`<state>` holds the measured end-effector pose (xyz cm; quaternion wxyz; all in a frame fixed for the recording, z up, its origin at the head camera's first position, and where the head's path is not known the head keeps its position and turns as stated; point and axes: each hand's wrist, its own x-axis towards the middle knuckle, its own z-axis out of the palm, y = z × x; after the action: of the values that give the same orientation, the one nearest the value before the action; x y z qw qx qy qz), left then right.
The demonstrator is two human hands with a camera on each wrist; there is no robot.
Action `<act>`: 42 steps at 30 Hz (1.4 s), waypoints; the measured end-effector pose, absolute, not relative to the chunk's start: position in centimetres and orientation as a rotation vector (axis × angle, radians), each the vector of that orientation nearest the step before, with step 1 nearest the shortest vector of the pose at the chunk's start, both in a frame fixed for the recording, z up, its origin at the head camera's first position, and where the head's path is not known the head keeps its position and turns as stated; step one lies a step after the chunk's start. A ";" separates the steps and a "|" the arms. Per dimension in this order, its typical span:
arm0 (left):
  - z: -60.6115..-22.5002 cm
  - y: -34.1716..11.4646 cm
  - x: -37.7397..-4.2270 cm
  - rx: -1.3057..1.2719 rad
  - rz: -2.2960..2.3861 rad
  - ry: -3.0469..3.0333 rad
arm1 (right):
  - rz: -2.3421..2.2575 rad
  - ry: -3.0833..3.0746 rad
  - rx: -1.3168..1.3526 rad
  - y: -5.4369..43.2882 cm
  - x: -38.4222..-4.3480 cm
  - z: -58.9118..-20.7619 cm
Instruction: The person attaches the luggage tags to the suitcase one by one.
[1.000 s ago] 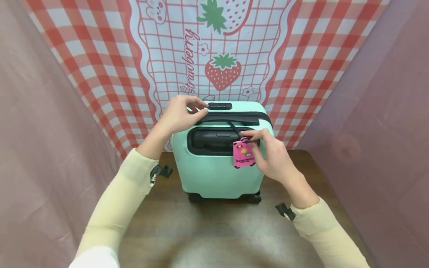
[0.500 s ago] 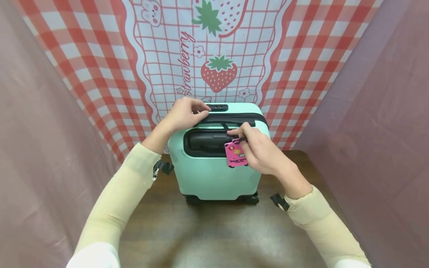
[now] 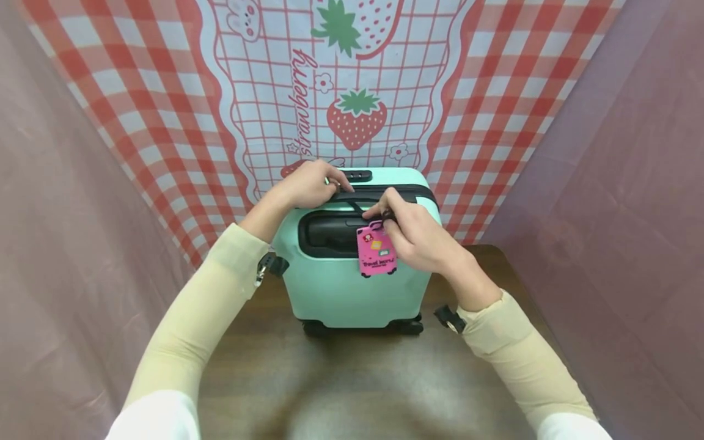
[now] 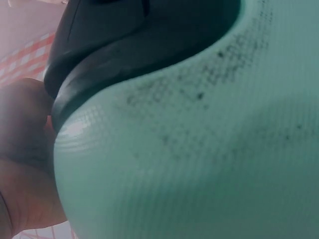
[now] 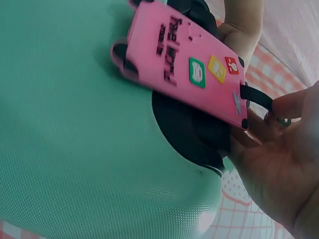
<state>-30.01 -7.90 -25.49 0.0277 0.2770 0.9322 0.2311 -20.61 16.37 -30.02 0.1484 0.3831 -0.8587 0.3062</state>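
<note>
A mint-green suitcase (image 3: pixel 335 293) stands upright, its black top handle (image 3: pixel 374 196) between both hands. A pink luggage tag (image 3: pixel 376 252), shaped like a small suitcase, hangs in front of the black recess. Its black strap (image 5: pixel 256 96) is pinched between thumb and fingers of my right hand (image 3: pixel 418 232). Part of that strap runs up to the handle. My left hand (image 3: pixel 315 184) reaches over the left end of the handle, index finger touching it near the strap. The thumb is hidden there, and the left wrist view shows mostly the suitcase shell, with my left hand (image 4: pixel 25 149) at the edge.
A black combination lock (image 3: pixel 360 176) sits on the suitcase top. Behind it hangs a red-and-white strawberry cloth (image 3: pixel 264 110). Pinkish curtains (image 3: pixel 605 214) border both sides. The suitcase's black wheels (image 3: pixel 315 329) rest on a brown wooden surface (image 3: pixel 341 385).
My right hand has moved left with the tag, drawing closer to my left hand. My left hand has shifted right along the handle, its index finger coming down onto it.
</note>
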 end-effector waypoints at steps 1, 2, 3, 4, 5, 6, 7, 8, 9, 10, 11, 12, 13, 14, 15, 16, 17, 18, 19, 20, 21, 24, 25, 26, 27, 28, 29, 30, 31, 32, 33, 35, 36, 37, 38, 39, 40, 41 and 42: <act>-25.5 -7.9 -30.0 0.856 0.713 2.874 | 0.886 -2.468 1.093 16.3 -20.6 -30.0; -25.5 -7.9 -30.0 0.859 0.712 2.871 | 0.888 -2.467 1.084 16.2 -20.6 -30.1; -25.5 -7.9 -30.0 0.862 0.709 2.871 | 0.881 -2.467 1.078 16.1 -20.6 -30.1; -25.5 -7.9 -30.0 0.865 0.705 2.871 | 0.871 -2.468 1.077 15.9 -20.5 -30.1; -25.5 -8.0 -30.0 0.869 0.699 2.870 | 0.861 -2.471 1.074 15.8 -20.5 -30.0; -25.5 -8.0 -30.0 0.872 0.692 2.869 | 0.848 -2.474 1.070 15.6 -20.5 -30.0; -25.5 -8.0 -30.0 0.876 0.685 2.868 | 0.840 -2.478 1.065 15.4 -20.5 -29.9; -25.5 -8.0 -30.0 0.880 0.676 2.867 | 0.837 -2.483 1.061 15.3 -20.5 -29.8; -25.4 -8.1 -30.0 0.883 0.668 2.864 | 0.835 -2.489 1.054 15.1 -20.6 -29.7; -25.4 -8.1 -30.1 0.887 0.663 2.858 | 0.831 -2.496 1.047 15.0 -20.6 -29.7; -25.4 -8.1 -30.1 0.888 0.659 2.850 | 0.832 -2.505 1.037 14.9 -20.7 -29.6; -25.3 -8.1 -30.1 0.892 0.653 2.842 | 0.839 -2.516 1.034 14.8 -20.8 -29.6; -25.3 -8.1 -30.2 0.895 0.646 2.836 | 0.844 -2.528 1.034 14.7 -20.9 -29.5; -25.2 -8.2 -30.2 0.900 0.637 2.830 | 0.845 -2.541 1.037 14.6 -21.0 -29.5; -25.2 -8.2 -30.3 0.903 0.631 2.821 | 0.847 -2.553 1.045 14.4 -21.2 -29.4; -25.1 -8.2 -30.3 0.914 0.620 2.814 | 0.853 -2.566 1.057 14.3 -21.3 -29.4; -25.1 -8.3 -30.4 0.925 0.609 2.806 | 0.859 -2.579 1.072 14.1 -21.4 -29.3; -25.0 -8.4 -30.5 0.935 0.597 2.797 | 0.858 -2.589 1.088 13.9 -21.5 -29.2; -25.0 -8.4 -30.5 0.946 0.588 2.789 | 0.850 -2.596 1.102 13.7 -21.7 -29.1; -24.9 -8.4 -30.6 0.955 0.581 2.780 | 0.848 -2.601 1.113 13.4 -21.8 -29.1; -24.9 -8.5 -30.6 0.961 0.576 2.773 | 0.849 -2.605 1.122 13.1 -21.8 -29.0; -24.7 -8.4 -30.5 0.955 0.577 2.759 | 0.829 -2.611 1.122 12.4 -22.0 -28.7; -24.7 -8.4 -30.4 0.948 0.579 2.760 | 0.820 -2.611 1.116 12.3 -22.0 -28.6; -24.7 -8.4 -30.3 0.938 0.581 2.763 | 0.811 -2.612 1.105 12.1 -22.0 -28.6; -24.7 -8.3 -30.3 0.931 0.579 2.766 | 0.797 -2.613 1.089 12.0 -21.9 -28.6; -24.7 -8.2 -30.2 0.930 0.572 2.770 | 0.774 -2.615 1.068 11.9 -21.7 -28.6; -24.7 -8.1 -30.1 0.927 0.561 2.775 | 0.740 -2.620 1.040 11.8 -21.6 -28.6; -24.7 -8.0 -30.1 0.928 0.548 2.779 | 0.704 -2.620 1.008 11.7 -21.4 -28.7; -24.7 -7.9 -30.1 0.933 0.533 2.783 | 0.668 -2.619 0.977 11.7 -21.2 -28.8; -24.7 -7.8 -30.0 0.940 0.518 2.787 | 0.636 -2.618 0.947 11.6 -21.1 -28.8; -24.7 -7.6 -30.1 0.949 0.503 2.792 | 0.607 -2.614 0.919 11.5 -20.9 -28.9; -24.6 -7.4 -30.1 0.958 0.474 2.799 | 0.553 -2.599 0.884 11.3 -20.7 -29.0; -24.6 -7.3 -30.1 0.960 0.459 2.803 | 0.533 -2.585 0.879 11.2 -20.7 -29.0; -24.6 -7.2 -30.1 0.959 0.442 2.809 | 0.516 -2.576 0.879 11.1 -20.7 -29.0; -24.6 -7.1 -30.1 0.952 0.421 2.814 | 0.502 -2.569 0.880 11.0 -20.7 -29.1; -24.5 -7.0 -30.1 0.940 0.398 2.815 | 0.485 -2.560 0.881 10.9 -20.7 -29.1; -24.5 -6.9 -30.1 0.925 0.372 2.813 | 0.468 -2.550 0.884 10.8 -20.8 -29.2; -24.4 -6.8 -30.1 0.909 0.343 2.811 | 0.450 -2.539 0.891 10.7 -20.8 -29.3; -24.3 -6.7 -30.0 0.891 0.320 2.809 | 0.438 -2.530 0.898 10.6 -20.8 -29.4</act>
<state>-30.00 -6.74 -24.27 0.0886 0.2995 0.9439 0.1074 -20.81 10.63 -29.35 0.2094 0.3230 -0.9094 0.1574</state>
